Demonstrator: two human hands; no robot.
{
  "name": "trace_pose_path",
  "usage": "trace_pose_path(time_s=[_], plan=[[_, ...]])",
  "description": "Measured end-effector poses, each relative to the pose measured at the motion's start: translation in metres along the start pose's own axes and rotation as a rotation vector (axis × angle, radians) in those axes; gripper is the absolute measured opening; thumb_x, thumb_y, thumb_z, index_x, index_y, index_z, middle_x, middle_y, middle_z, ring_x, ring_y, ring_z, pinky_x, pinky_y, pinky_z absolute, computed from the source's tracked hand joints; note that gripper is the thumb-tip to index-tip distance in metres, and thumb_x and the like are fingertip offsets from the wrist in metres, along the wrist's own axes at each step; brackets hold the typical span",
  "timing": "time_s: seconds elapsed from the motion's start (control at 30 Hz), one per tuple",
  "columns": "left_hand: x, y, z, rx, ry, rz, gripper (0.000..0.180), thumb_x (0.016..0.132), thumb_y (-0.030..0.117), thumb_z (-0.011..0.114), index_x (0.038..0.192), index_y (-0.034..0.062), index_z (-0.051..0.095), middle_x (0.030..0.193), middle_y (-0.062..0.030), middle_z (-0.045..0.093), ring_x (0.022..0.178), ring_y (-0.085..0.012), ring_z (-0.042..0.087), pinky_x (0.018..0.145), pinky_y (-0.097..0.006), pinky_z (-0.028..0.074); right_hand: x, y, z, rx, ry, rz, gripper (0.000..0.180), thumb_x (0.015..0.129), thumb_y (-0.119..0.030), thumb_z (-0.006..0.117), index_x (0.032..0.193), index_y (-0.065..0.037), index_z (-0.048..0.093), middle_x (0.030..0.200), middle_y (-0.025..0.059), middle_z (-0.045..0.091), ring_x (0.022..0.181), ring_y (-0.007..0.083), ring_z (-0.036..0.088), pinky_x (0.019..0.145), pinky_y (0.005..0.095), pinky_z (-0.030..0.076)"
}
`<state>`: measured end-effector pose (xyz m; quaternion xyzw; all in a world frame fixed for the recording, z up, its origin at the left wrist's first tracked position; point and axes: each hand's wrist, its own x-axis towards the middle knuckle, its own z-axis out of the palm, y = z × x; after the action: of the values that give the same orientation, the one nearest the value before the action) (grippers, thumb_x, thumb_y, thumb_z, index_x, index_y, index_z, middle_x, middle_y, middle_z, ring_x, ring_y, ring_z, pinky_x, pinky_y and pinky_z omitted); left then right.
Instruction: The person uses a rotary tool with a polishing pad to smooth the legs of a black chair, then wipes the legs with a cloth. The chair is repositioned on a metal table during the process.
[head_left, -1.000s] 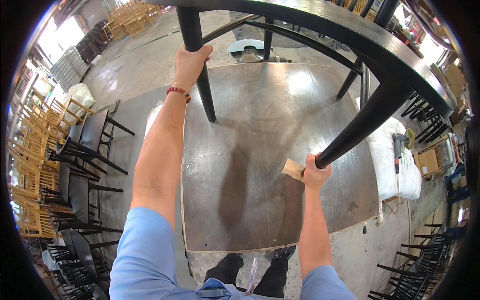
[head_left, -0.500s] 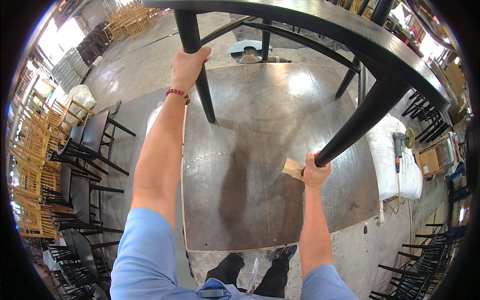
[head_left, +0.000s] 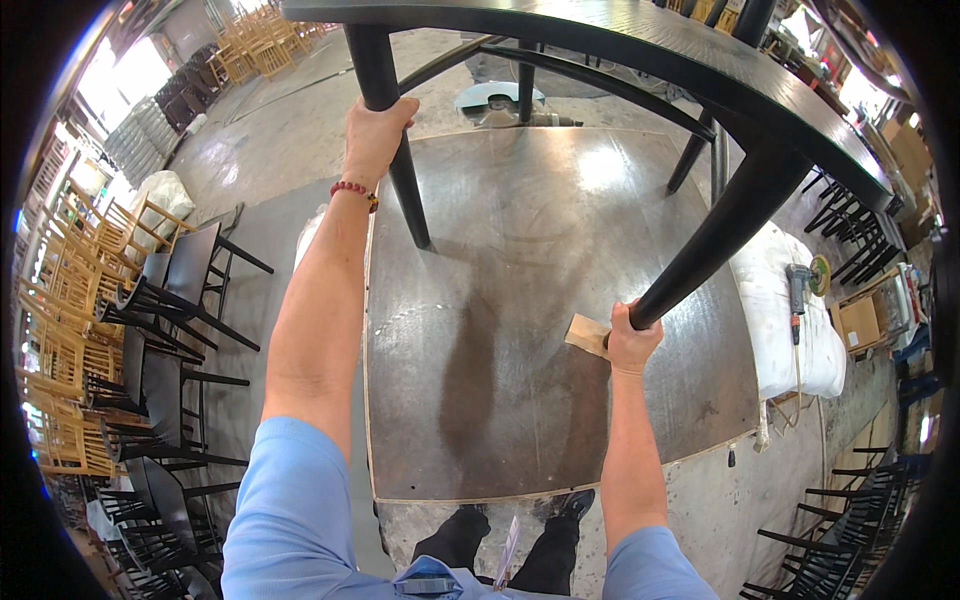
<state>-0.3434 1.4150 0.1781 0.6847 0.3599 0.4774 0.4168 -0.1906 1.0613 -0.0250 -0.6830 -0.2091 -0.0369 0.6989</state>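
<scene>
A black wooden chair [head_left: 600, 40] stands over the dark tabletop [head_left: 520, 420], its seat edge across the top of the view. My left hand [head_left: 374, 138] is closed around the upper part of its left front leg [head_left: 408, 190]. Low on the right front leg [head_left: 720, 235], my right hand [head_left: 634, 340] grips near the foot. A small pale wooden block [head_left: 586, 336] lies on the tabletop beside that foot, touching or partly under it; my fingers hide the exact contact. Curved black stretchers [head_left: 600, 82] run between the legs.
Black chairs [head_left: 185, 290] and stacked light wooden chairs [head_left: 65, 350] line the left. At right, a power tool with a round disc [head_left: 800, 290] rests on a white padded bundle [head_left: 790, 350]. A saw-like machine with a round blade [head_left: 500, 100] sits beyond the table. More black chairs fill the lower right.
Almost nothing differs. The chair has shifted very slightly left in the view, with both hands keeping their grip on its legs.
</scene>
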Motion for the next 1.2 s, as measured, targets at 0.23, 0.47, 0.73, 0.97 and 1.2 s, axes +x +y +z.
trace_pose_path(time_s=[0.23,0.47,0.73,0.97,1.2], plan=[[-0.002,0.000,0.004,-0.037,-0.031,-0.011,0.029,0.078,0.021,0.076,0.093,-0.0011,0.064,0.079,-0.0056,0.065,0.071,-0.0136,0.061,0.064,-0.030,0.048,0.006,0.008,-0.003,-0.011,0.008,0.026,0.023,0.080,-0.017,0.077,0.079,-0.003,0.059,0.069,-0.0002,0.060,0.064,0.0088,0.055,0.062,0.0278,0.047],[-0.019,0.022,-0.019,0.038,0.024,-0.014,0.028,0.076,0.023,0.074,0.082,-0.0018,0.064,0.073,-0.0064,0.065,0.069,-0.0146,0.060,0.065,-0.032,0.047,0.019,0.004,-0.005,-0.031,-0.029,0.015,0.021,0.078,-0.015,0.075,0.075,-0.003,0.059,0.067,0.0009,0.060,0.064,0.0096,0.056,0.061,0.0289,0.048],[-0.177,0.067,-0.014,0.071,0.162,-0.035,0.022,0.078,0.015,0.073,0.082,-0.0008,0.058,0.069,-0.0018,0.057,0.064,-0.0118,0.053,0.060,-0.031,0.044,0.039,0.019,-0.110,0.071,-0.168,0.090,0.009,0.082,-0.001,0.067,0.080,-0.003,0.058,0.069,0.0019,0.060,0.062,0.0106,0.058,0.060,0.0275,0.048],[-0.269,0.108,-0.008,0.111,0.293,-0.093,0.018,0.082,0.013,0.076,0.081,0.0013,0.062,0.074,-0.0002,0.062,0.066,-0.0090,0.055,0.062,-0.027,0.043,0.054,0.014,-0.163,0.043,-0.319,0.117,0.014,0.079,-0.009,0.073,0.079,-0.003,0.060,0.070,-0.0004,0.059,0.065,0.0092,0.055,0.062,0.0286,0.047],[-0.278,0.103,-0.009,0.266,0.335,-0.053,0.019,0.081,0.015,0.076,0.084,0.0003,0.064,0.077,-0.0026,0.065,0.069,-0.0129,0.059,0.064,-0.029,0.046,0.049,0.029,-0.200,-0.369,-0.573,0.165,0.045,0.080,-0.024,0.079,0.113,0.000,0.060,0.096,0.0157,0.068,0.091,0.0301,0.067,0.082,0.0397,0.053]])
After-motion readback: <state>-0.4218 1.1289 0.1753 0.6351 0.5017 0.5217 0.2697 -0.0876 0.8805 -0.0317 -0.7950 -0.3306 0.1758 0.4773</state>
